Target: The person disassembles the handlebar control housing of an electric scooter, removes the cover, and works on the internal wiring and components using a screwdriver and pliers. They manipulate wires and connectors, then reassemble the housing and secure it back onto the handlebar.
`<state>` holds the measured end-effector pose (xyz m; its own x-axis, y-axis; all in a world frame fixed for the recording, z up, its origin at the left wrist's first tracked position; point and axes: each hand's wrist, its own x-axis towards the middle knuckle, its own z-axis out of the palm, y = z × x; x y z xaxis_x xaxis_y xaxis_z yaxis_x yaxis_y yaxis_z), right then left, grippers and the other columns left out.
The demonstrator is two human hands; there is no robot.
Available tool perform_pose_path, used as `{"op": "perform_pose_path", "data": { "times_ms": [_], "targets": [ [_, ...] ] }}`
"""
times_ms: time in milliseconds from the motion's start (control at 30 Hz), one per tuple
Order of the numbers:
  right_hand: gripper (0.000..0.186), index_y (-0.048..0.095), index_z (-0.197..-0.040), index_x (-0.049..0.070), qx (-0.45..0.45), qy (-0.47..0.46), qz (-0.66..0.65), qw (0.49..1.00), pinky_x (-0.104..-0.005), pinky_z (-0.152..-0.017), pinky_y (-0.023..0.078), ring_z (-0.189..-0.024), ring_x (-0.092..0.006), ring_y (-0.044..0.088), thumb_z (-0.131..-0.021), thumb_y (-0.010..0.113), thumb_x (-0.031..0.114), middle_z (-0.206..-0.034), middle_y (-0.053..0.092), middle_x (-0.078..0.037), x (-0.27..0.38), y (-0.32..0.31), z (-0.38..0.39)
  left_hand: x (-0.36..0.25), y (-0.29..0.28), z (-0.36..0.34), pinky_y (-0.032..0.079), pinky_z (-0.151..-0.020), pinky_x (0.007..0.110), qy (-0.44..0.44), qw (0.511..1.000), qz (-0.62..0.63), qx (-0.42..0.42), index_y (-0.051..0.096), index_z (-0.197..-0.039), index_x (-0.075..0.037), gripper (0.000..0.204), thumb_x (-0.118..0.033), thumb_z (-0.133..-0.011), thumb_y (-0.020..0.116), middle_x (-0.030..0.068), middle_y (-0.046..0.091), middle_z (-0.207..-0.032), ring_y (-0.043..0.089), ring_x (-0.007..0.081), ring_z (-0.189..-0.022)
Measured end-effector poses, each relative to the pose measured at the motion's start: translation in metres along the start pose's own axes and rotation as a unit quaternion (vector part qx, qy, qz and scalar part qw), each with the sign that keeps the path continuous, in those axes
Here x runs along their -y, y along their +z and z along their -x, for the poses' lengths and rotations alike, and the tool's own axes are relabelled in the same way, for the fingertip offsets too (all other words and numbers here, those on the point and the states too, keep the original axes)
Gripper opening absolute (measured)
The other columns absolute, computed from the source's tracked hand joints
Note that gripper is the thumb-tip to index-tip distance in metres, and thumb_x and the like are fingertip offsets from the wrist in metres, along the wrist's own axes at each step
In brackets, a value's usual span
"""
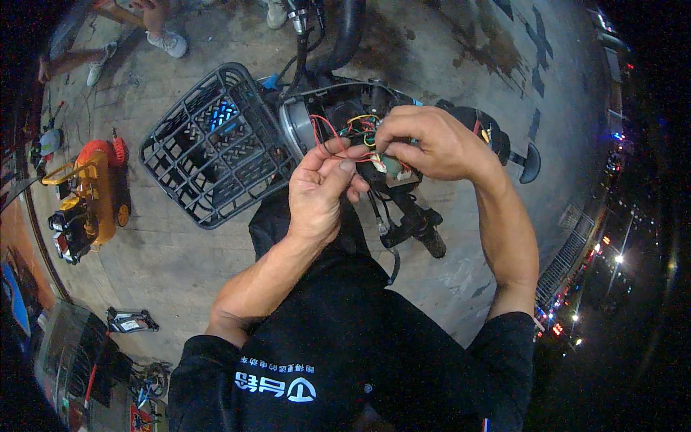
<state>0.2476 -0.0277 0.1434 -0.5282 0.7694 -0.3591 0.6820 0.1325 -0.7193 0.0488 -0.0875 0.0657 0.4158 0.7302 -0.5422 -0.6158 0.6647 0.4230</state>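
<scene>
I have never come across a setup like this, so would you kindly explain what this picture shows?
There is no robot here: a person works with two bare hands, seen from a wide fisheye camera on their head, looking down, so straight edges bend near the rim. The left hand pinches thin red wires at the opened front of a scooter-like vehicle. The right hand is at the same wiring; what its fingertips hold is too small to tell. A black basket sits beside it. On the grey ground, to the left, stands a yellow wheeled machine.
</scene>
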Motion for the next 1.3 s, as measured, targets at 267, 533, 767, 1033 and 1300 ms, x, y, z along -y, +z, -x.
{"op": "perform_pose_path", "data": {
  "times_ms": [267, 533, 767, 1033, 1300],
  "targets": [
    [0.009, 0.064, -0.087, 0.007, -0.004, 0.000, 0.005, 1.000, -0.0397, -0.070, 0.049, -0.080, -0.0317, 0.062, -0.080, 0.060, 0.010, -0.080, 0.061, -0.012, -0.002, 0.000, 0.001, -0.001, 0.004, 0.003, 0.047, -0.050, 0.019, 0.007, 0.994, -0.105, -0.022, 0.056, -0.109, 0.004, 0.022, -0.013, -0.094, 0.058, 0.0081, 0.066, -0.093, 0.062, 0.0100, -0.062],
    [0.010, 0.062, -0.090, 0.004, 0.037, 0.042, -0.091, 0.994, -0.0352, -0.069, 0.049, -0.077, -0.0243, 0.062, -0.081, 0.060, 0.008, -0.082, 0.063, -0.010, -0.008, -0.007, -0.002, -0.009, 0.011, 0.010, 0.051, -0.060, 0.022, 0.033, 0.986, -0.165, 0.000, 0.057, -0.112, 0.001, 0.024, -0.017, -0.096, 0.056, 0.0064, 0.065, -0.095, 0.064, 0.0106, -0.076],
    [0.012, 0.062, -0.095, -0.001, 0.044, 0.025, -0.188, 0.981, -0.0263, -0.063, 0.047, -0.071, -0.0100, 0.057, -0.084, 0.057, 0.000, -0.082, 0.061, -0.004, -0.016, -0.006, -0.005, -0.008, 0.014, 0.008, 0.053, -0.070, 0.025, 0.066, 0.990, -0.126, 0.015, 0.057, -0.111, 0.001, 0.023, -0.017, -0.096, 0.055, 0.0072, 0.064, -0.097, 0.063, 0.0130, -0.080],
    [0.016, 0.063, -0.101, 0.001, 0.010, 0.082, -0.221, 0.972, -0.0270, -0.070, 0.049, -0.076, -0.0107, 0.058, -0.087, 0.058, 0.007, -0.086, 0.062, -0.004, -0.016, -0.003, 0.003, -0.003, 0.012, 0.007, 0.055, -0.073, 0.031, 0.033, 0.997, -0.067, 0.009, 0.056, -0.108, 0.000, 0.019, -0.016, -0.096, 0.054, 0.0117, 0.065, -0.096, 0.065, 0.0190, -0.079],
    [0.050, 0.047, -0.129, 0.001, -0.254, 0.196, -0.201, 0.926, -0.0287, -0.085, 0.048, -0.095, -0.0154, 0.059, -0.084, 0.065, 0.014, -0.117, 0.056, -0.010, -0.003, 0.017, 0.048, 0.005, 0.016, 0.007, 0.056, -0.079, 0.031, -0.007, 0.999, -0.002, 0.037, 0.055, -0.112, 0.000, 0.021, -0.013, -0.097, 0.053, 0.0111, 0.065, -0.099, 0.066, 0.0186, -0.087]
  ]
}}
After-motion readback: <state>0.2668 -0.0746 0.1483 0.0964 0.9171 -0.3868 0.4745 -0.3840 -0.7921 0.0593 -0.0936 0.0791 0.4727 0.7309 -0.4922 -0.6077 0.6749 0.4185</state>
